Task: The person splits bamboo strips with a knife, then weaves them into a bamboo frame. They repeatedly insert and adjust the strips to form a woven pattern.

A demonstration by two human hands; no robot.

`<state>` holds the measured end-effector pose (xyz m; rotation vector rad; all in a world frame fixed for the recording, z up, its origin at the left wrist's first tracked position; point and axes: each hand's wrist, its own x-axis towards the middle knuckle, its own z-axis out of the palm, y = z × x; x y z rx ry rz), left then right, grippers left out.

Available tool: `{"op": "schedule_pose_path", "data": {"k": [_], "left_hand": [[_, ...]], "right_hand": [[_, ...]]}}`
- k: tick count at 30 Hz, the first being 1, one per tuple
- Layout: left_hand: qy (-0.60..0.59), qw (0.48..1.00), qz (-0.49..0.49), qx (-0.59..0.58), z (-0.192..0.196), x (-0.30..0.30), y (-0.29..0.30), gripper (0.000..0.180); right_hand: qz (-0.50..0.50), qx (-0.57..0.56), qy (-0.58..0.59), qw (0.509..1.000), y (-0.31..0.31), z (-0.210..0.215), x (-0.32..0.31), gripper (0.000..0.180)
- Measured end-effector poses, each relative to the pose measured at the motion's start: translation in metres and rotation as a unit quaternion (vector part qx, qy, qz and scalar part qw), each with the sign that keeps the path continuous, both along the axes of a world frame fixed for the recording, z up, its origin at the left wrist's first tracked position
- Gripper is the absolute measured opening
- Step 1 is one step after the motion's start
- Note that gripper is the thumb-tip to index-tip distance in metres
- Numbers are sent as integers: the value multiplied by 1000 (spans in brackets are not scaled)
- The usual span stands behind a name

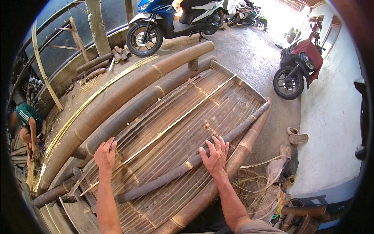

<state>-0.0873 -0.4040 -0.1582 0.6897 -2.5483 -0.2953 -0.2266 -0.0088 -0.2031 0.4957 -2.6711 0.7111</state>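
Observation:
A bamboo bench frame with a bed of long parallel bamboo slats stretches before me. My left hand is bent over the left edge of the slats, its fingers closed and their tips hidden. Across the right part of the slats lies a loose-looking dark bamboo pole. Spread fingers of my right hand rest at this pole, thumb on its near side. Between the hands, a thin pale bamboo strip runs lengthwise over the slats. A thick bamboo rail rises along the left side.
A blue and white scooter stands at the back, a dark scooter by the white wall. At far left a person in a green shirt crouches. Sandals, bamboo shavings and bamboo offcuts lie on the right.

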Motion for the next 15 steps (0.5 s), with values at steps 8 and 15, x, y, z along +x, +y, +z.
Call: {"op": "schedule_pose_path", "data": {"k": [8,15], "left_hand": [[0,1000,-3,27,-9,2,1,38],[0,999,-2,38,-9,2,5,33]], "right_hand": [[3,3,-6,1000,0,1,0,44],[4,3,-8,1000,1,1,0,45]]}}
